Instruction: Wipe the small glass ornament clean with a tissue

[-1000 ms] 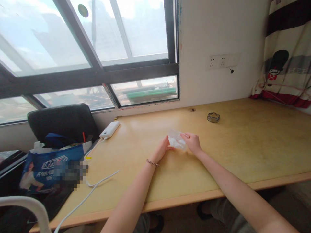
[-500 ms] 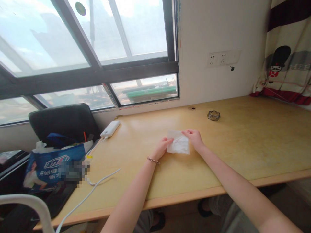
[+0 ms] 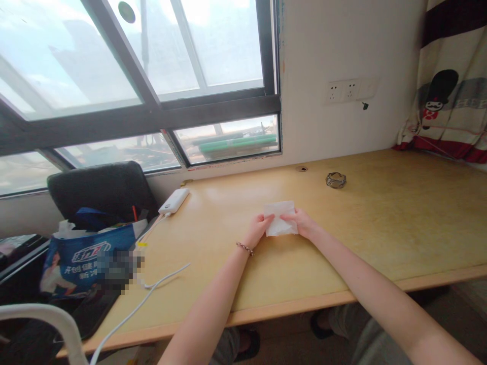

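Observation:
Between both hands, a folded white tissue (image 3: 281, 225) is held up over the wooden desk (image 3: 213, 284). My left hand (image 3: 257, 229) pinches its left edge, thumb on the near face and fingers behind. On the opposite side my right hand (image 3: 304, 223) grips the right edge, its thumb also lying across the front. The fingers behind the tissue are hidden. A beaded bracelet (image 3: 245, 248) circles my left wrist.
Farther back on the desk sits a dark metal ashtray-like ring (image 3: 336, 180). To the left are a white power bank (image 3: 174, 201), a white cable (image 3: 152, 288), a blue shopping bag (image 3: 81, 258) and a black chair (image 3: 102, 195). A wall socket (image 3: 350, 90) is behind.
My right hand has slid down from the tissue's top right corner to its right edge, thumb now across the front. The left hand has shifted slightly right and keeps its pinch.

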A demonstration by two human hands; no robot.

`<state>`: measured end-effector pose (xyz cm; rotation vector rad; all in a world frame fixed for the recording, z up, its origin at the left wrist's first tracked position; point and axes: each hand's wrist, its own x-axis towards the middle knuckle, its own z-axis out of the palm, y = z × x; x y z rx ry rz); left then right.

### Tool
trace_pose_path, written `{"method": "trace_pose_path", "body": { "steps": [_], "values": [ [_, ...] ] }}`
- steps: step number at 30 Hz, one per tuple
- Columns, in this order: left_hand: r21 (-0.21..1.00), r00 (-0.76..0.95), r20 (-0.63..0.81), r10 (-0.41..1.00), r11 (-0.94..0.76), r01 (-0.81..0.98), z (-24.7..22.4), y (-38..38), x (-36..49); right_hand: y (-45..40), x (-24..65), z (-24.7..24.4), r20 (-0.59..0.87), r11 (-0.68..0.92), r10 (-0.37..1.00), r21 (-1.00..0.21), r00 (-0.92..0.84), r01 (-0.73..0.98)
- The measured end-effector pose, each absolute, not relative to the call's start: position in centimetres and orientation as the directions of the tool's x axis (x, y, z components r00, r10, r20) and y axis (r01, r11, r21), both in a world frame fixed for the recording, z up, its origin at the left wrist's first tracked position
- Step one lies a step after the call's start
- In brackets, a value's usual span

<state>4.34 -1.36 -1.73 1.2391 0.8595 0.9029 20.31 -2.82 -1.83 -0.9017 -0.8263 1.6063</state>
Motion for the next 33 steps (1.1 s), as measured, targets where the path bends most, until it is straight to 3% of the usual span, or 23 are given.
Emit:
{"method": "trace_pose_path", "body": {
  "steps": [4, 14, 20, 26, 33],
  "values": [
    [0.996, 0.353, -0.044, 0.935, 0.068, -0.057, -2.0, -1.0, 4.3, -2.5, 20.6, -1.9, -0.161, -0.173, 0.985, -0.887, -0.065, -0.427],
    [0.975, 0.330, -0.053, 0.942, 0.120, -0.186, -1.2, -1.1, 3.9, -1.6, 21.8, -1.8, -0.187, -0.152, 0.981, -0.899, 0.046, -0.411],
    [0.969, 0.325, -0.019, 0.945, 0.098, -0.227, -1.4, -1.0, 4.0, -2.0, 22.1, -1.4, -0.219, -0.267, 0.961, -0.895, -0.168, -0.358],
    [0.961, 0.367, 0.000, 0.930, 0.101, -0.256, -1.3, -1.0, 3.9, -2.0, 22.4, -1.0, -0.247, -0.258, 0.966, -0.913, -0.076, -0.316],
    [0.961, 0.366, -0.023, 0.930, 0.121, -0.249, -1.1, -1.0, 3.5, -2.0, 22.6, -0.9, -0.227, -0.254, 0.967, -0.908, -0.119, -0.334]
  ]
}}
